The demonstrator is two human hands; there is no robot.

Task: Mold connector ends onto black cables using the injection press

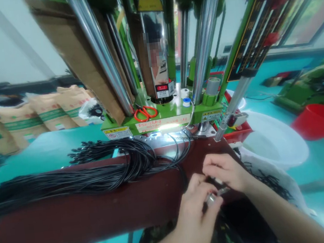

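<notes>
Your left hand [194,209] nearest, grip pinching small silvery metal piece [211,198] between thumb and fingers, above near right end of counter [102,214]. Your right hand [229,172] just beyond and to right, fingers curled close to same piece; cannot tell whether its grip pinches anything. Left of your hands, long bundle of black cables [98,179] lies across counter. Far side: green machine [127,122], red-handled scissors [145,112] on its base. Right: white basin [289,138].
</notes>
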